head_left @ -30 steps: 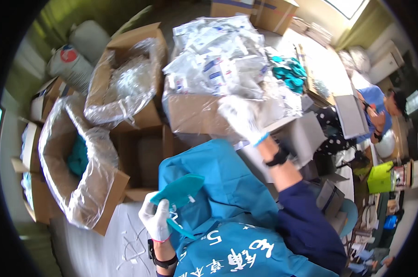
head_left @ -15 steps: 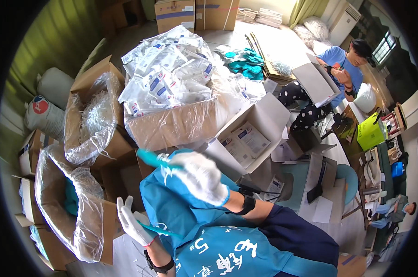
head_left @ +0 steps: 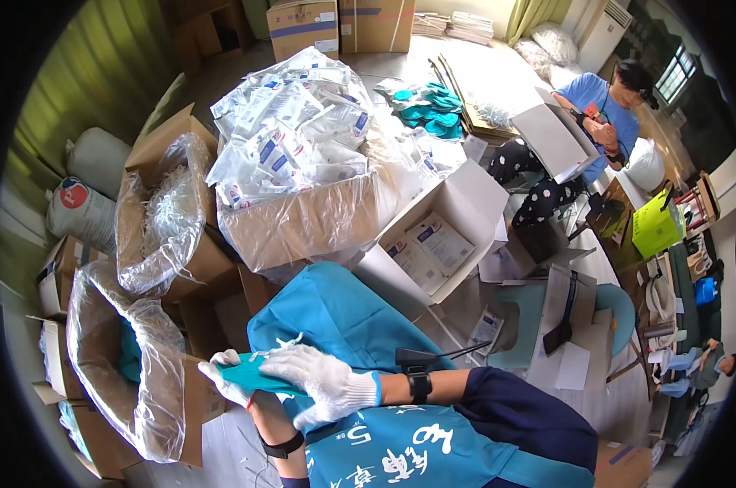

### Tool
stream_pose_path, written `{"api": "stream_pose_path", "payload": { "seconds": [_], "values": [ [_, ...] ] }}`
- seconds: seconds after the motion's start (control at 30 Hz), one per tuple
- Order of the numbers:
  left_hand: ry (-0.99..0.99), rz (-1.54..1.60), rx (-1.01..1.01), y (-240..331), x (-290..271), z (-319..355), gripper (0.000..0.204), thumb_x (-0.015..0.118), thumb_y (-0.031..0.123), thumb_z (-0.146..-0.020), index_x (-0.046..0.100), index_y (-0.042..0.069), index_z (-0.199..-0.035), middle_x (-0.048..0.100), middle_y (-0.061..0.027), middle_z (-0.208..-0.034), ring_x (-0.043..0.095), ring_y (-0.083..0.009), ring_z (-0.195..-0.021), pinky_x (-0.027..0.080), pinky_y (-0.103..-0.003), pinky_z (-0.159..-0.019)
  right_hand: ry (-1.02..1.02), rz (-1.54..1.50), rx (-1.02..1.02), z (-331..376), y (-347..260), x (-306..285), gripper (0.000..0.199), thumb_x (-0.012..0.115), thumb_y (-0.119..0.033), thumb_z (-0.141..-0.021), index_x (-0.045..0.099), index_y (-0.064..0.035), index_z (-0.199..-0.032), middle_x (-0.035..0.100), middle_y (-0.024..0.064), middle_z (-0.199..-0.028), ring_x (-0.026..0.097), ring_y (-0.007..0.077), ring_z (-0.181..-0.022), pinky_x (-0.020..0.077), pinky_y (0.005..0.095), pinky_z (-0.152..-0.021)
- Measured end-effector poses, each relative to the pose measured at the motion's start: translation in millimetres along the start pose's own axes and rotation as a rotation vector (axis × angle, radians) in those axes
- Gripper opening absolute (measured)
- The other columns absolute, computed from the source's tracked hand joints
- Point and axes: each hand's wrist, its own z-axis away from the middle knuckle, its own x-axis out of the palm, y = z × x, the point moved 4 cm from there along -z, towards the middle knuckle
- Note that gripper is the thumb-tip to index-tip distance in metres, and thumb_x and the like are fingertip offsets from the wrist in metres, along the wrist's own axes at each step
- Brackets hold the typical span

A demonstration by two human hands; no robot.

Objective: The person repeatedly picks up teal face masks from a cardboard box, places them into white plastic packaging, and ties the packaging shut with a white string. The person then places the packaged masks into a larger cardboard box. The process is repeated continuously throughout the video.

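Teal is showing between two white gloves: the flat piece (head_left: 258, 375) is sitting just above the blue apron (head_left: 335, 301), its long axis running roughly left to right. The left hand (head_left: 228, 389) is holding its left end, fingers curling partly out of sight. Over the right end, the right hand (head_left: 326, 378) is reaching leftward, fingers extending; whether they're pinching, I cannot tell. Neither is nearer; both are touching.

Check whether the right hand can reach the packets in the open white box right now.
Probably yes: the white box is open and nothing covers the packets. The right hand rests on the teal piece, though, so it would likely need freeing first.
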Motion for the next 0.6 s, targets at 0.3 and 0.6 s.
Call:
{"api": "stream_pose_path", "payload": {
  "seconds": [0.3, 0.6],
  "values": [
    [-0.229, -0.572, -0.025, -13.2, 58.9, 54.3, 0.046, 0.048, 0.047, -0.105, 0.061, 0.006, -0.123, 0.065, -0.0054, -0.115, 0.060, -0.0164, -0.107, 0.048, -0.029, -0.090, 0.562, -0.701, 0.398, -5.5, 65.0, -10.3, 0.016, 0.070, -0.002, -0.092, 0.069, -0.0032, -0.109, 0.067, 0.0011, -0.092, 0.061, 0.0091, -0.086, 0.0543, 0.0263, -0.080],
    [-0.305, -0.790, -0.023, -29.8, 59.3, 74.5, 0.027, 0.068, 0.005, -0.094, 0.065, -0.003, -0.119, 0.070, -0.0067, -0.108, 0.064, -0.0117, -0.092, 0.053, -0.027, -0.083, 0.479, -0.798, 0.577, -8.4, 65.1, -31.2, 0.015, 0.067, -0.004, -0.096, 0.069, -0.0033, -0.110, 0.066, -0.0013, -0.091, 0.059, 0.0040, -0.076, 0.0514, 0.0206, -0.064]
  ]
}}
